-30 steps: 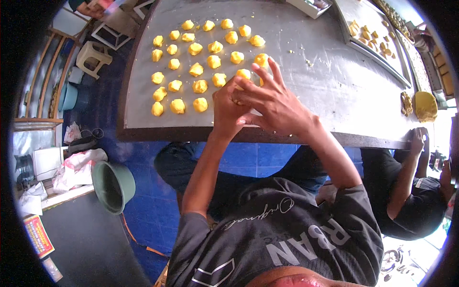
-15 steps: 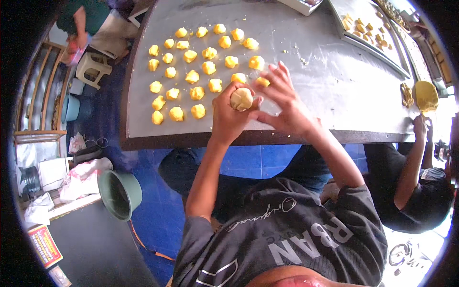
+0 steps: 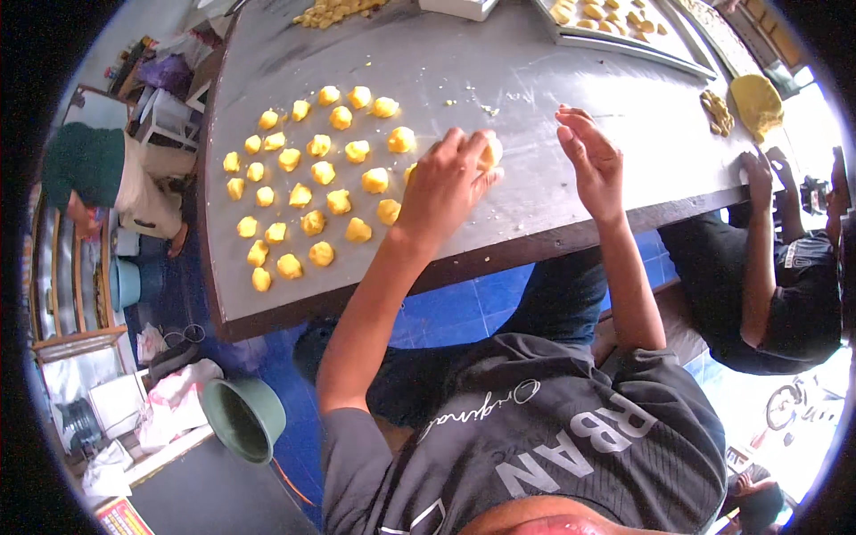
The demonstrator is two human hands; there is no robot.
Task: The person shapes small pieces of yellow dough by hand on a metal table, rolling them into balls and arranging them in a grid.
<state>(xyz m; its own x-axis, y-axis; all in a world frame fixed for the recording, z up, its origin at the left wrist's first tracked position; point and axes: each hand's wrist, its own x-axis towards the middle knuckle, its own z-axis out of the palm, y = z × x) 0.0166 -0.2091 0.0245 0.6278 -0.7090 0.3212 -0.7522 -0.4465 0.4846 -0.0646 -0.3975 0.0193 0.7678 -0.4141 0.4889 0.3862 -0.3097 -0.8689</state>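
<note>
My left hand [image 3: 446, 185] is closed around a pale ball of dough [image 3: 489, 154], which shows past the fingers on the right side. The hand is held over the metal-topped table [image 3: 526, 192], next to the nearest rows of small yellow lumps [image 3: 375, 180]. Several of these lumps lie spaced out across the table's left part; one or more are partly hidden behind my left hand. To the right, my right hand [image 3: 592, 166] is raised over the tabletop with its fingers stretched and nothing in it.
A tray of shaped pieces [image 3: 596, 34] lies at the far right, and more dough pieces [image 3: 337, 12] at the far edge. A co-worker's hands [image 3: 760, 174] are near a yellow slab [image 3: 758, 105]. Another person [image 3: 94, 169] stands left of the table. A green basin [image 3: 242, 421] is at lower left.
My hands have moved apart, the right one away to the right. My left hand has turned knuckles up, still holding the dough ball. The view has swung, shifting the table.
</note>
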